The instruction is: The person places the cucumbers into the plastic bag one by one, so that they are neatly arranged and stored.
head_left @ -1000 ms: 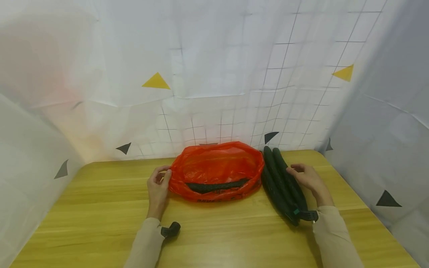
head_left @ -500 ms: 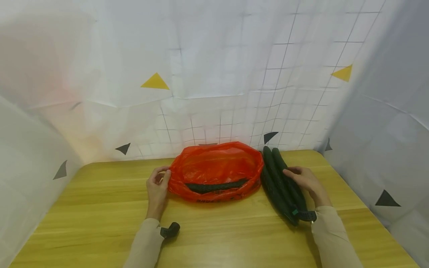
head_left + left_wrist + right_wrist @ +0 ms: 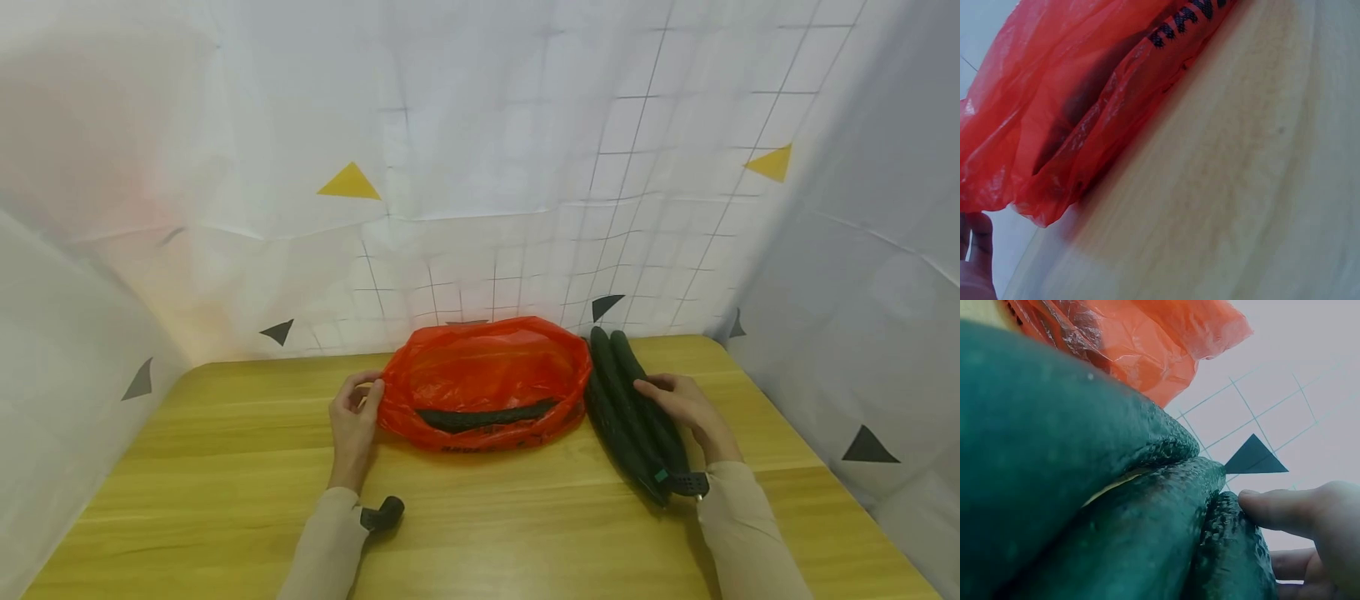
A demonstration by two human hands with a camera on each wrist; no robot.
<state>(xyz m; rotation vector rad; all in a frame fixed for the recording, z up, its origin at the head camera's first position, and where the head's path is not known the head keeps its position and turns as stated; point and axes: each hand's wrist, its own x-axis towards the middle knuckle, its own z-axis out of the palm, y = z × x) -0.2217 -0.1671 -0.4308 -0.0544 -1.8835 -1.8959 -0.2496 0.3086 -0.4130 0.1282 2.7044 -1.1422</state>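
The left hand (image 3: 354,421) rests on the wooden bench (image 3: 225,500) at the left end of a red plastic bag (image 3: 483,383), its fingers curled round the bag's edge and pinching the film. From the left wrist view only a fingertip shows at the corner, with the crumpled red film just above it. Inside the bag, to the right of that hand, lies 1 dark cucumber (image 3: 486,415), seen through the plastic.

The right hand (image 3: 686,408) lies on a bundle of 3 dark green cucumbers (image 3: 622,400) that sits on the bench just right of the bag, touching its side. The fingers bend over the outermost cucumber; in the right wrist view a fingertip (image 3: 1272,509) presses on its bumpy skin, but a full closed grip is not plain to see. The bundle runs from beyond the fingers back toward the right wrist.

A small black elbow-shaped piece (image 3: 384,512) sits beside the left sleeve, behind the left hand.
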